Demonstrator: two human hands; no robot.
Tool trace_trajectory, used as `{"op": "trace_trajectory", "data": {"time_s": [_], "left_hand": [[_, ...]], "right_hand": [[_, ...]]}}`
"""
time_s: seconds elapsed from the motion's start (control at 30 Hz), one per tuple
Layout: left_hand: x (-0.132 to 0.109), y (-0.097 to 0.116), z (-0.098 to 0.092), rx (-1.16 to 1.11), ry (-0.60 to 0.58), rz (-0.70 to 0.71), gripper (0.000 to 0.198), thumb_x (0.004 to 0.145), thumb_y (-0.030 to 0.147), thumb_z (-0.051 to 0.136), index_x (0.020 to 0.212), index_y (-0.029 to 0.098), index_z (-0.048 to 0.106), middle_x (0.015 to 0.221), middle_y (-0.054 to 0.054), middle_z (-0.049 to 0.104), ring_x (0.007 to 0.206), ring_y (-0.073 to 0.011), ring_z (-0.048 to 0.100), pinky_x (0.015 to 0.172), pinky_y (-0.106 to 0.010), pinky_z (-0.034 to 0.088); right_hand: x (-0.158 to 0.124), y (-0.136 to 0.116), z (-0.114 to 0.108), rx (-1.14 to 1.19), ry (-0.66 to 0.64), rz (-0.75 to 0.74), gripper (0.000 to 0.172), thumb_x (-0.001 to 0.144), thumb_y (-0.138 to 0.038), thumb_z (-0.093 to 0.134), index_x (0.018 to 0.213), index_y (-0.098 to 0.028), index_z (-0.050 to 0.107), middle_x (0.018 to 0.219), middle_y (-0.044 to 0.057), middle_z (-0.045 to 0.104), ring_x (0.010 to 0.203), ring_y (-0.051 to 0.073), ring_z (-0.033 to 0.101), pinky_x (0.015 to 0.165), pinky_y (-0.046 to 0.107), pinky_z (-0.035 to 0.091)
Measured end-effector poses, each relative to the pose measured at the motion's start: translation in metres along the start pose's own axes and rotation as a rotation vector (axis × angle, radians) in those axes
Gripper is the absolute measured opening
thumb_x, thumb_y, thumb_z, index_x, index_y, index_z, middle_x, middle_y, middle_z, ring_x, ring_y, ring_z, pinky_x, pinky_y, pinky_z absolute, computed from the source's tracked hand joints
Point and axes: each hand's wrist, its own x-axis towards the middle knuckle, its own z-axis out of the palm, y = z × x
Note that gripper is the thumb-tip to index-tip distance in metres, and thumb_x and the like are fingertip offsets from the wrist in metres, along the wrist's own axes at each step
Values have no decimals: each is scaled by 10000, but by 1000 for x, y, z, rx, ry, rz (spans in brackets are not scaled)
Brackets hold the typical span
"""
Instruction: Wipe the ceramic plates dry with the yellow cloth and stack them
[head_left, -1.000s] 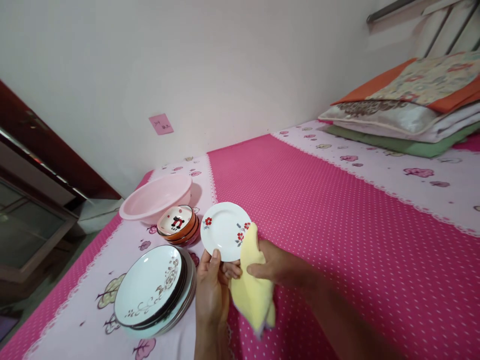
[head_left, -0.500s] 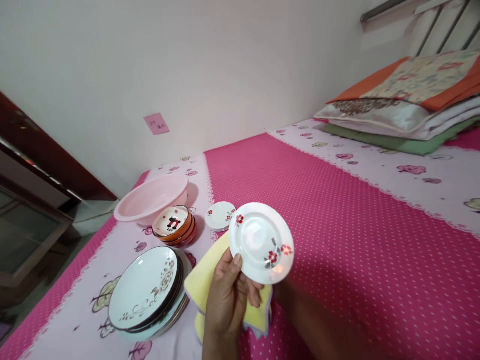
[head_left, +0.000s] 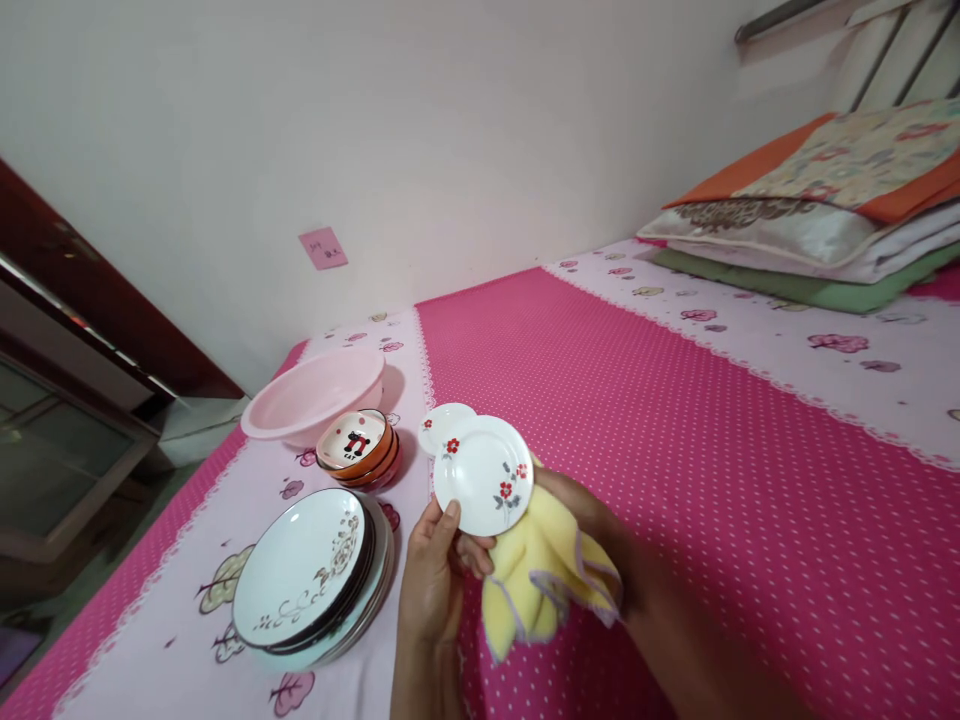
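A small white plate point(head_left: 480, 480) with red flowers is tilted up over the bed, its left rim pinched by my left hand point(head_left: 439, 560), thumb on the face. My right hand point(head_left: 574, 500) is at the plate's right side with a yellow cloth point(head_left: 544, 575) bunched in it; the cloth hangs below and its top reaches the rim. Most of the right fingers are hidden behind the plate and cloth. Just beyond the held plate, similar small plates point(head_left: 441, 420) lie on the bed, partly covered from view.
Left of my hands stands a stack of larger plates point(head_left: 300, 570), with nested cat-patterned bowls point(head_left: 352, 440) behind it. Farther back is a pink basin point(head_left: 315, 395) near the wall point(head_left: 480, 140). Folded bedding point(head_left: 810, 230) lies at the far right of the pink bedspread point(head_left: 675, 420).
The plate has shifted left and a little away from me. The yellow cloth, earlier beneath the left hand and plate, is now bunched at the right hand, which has come up beside the plate.
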Motion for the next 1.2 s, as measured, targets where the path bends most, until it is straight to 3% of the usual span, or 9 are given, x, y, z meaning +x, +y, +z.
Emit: {"op": "trace_trajectory", "data": {"time_s": [0.1, 0.17, 0.23, 0.3, 0.43, 0.9, 1.2], "left_hand": [[6, -2, -9, 8, 120, -31, 494, 633, 444, 889, 896, 134, 610, 580, -48, 708, 379, -106, 560, 398, -175, 354], [11, -5, -14, 5, 208, -38, 524, 557, 435, 917, 840, 143, 587, 569, -55, 707, 370, -104, 550, 389, -174, 338], [15, -10, -17, 4, 267, -17, 531, 528, 427, 922, 805, 159, 557, 564, -56, 709, 369, -103, 548, 386, -173, 333], [18, -13, -19, 6, 292, 12, 521, 541, 428, 912, 799, 170, 539, 569, -54, 713, 379, -103, 555, 392, -173, 341], [22, -18, -20, 15, 308, 45, 484, 581, 409, 893, 824, 167, 552, 581, -48, 719, 399, -112, 576, 401, -180, 357], [38, -25, -19, 51, 359, 140, 496, 594, 450, 914, 790, 139, 581, 577, -84, 711, 417, -137, 608, 414, -190, 400], [77, -14, -19, 55, 381, 100, 263, 804, 282, 803, 887, 125, 609, 595, -63, 712, 449, -122, 622, 436, -173, 428]], "right_hand": [[6, -2, -25, -198, 149, 64, 487, 967, -559, 476, 1074, -132, 684, 925, 136, 755, 828, 262, 695, 701, 334, 511], [12, -5, -41, -562, 282, 94, 408, 935, -502, 535, 1042, -137, 681, 949, 149, 751, 825, 267, 691, 720, 340, 483], [14, -9, -51, -895, 329, 118, 373, 926, -466, 547, 1043, -136, 676, 997, 174, 743, 870, 284, 690, 752, 352, 455], [14, -12, -53, -1043, 306, 137, 401, 945, -467, 516, 1108, -130, 660, 1057, 195, 735, 929, 303, 689, 773, 362, 438], [8, -20, -48, -1054, 275, 116, 452, 963, -487, 498, 1210, -130, 621, 1108, 193, 727, 974, 307, 684, 767, 353, 421], [-5, -41, -69, -819, 158, 3, 332, 932, -484, 573, 1011, -176, 670, 1000, 134, 735, 869, 256, 666, 712, 323, 396], [-9, -49, -81, -705, 191, 12, 290, 914, -446, 613, 976, -176, 699, 965, 131, 746, 811, 235, 663, 682, 311, 391]]}}
